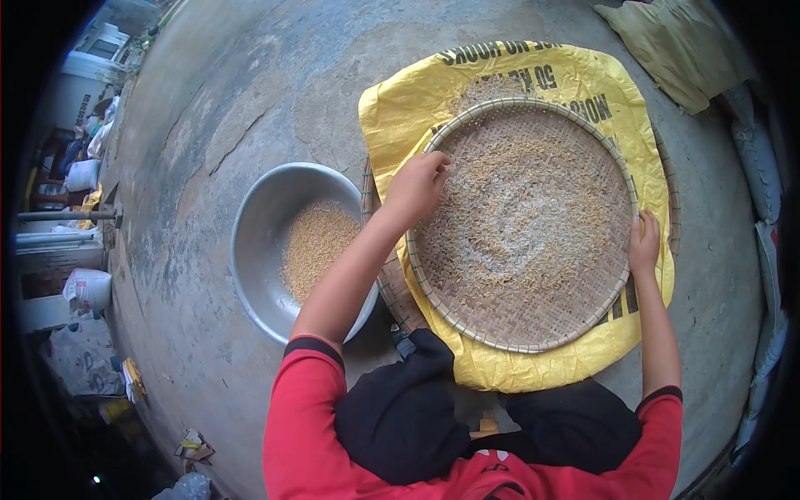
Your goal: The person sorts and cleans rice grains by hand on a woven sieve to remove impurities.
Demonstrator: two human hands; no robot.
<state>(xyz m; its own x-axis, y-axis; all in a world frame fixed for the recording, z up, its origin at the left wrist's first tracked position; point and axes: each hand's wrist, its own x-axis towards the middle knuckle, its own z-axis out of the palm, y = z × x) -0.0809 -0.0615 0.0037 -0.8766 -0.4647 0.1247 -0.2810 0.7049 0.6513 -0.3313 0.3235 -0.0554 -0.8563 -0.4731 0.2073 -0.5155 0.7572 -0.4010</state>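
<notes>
A round woven tray (521, 321) with a bound rim carries a scattered layer of tan and whitish grains. My left hand (417, 187) is over the tray's left rim, its fingers pinched together; what is between them is too small to make out. My right hand (644, 242) grips the rim on the right side. Beneath the tray lies a yellow printed sack (392, 117), and under that the edge of another woven tray (400, 292) shows. Left of these, a metal basin (260, 242) holds golden grain (319, 243), partly hidden by my left forearm.
Grey concrete floor (200, 83) surrounds the trays. A folded tan sack (683, 50) lies at the upper right, with pale sacks (758, 167) along the right edge. Containers and bags, among them a white bucket (87, 289), stand at the far left.
</notes>
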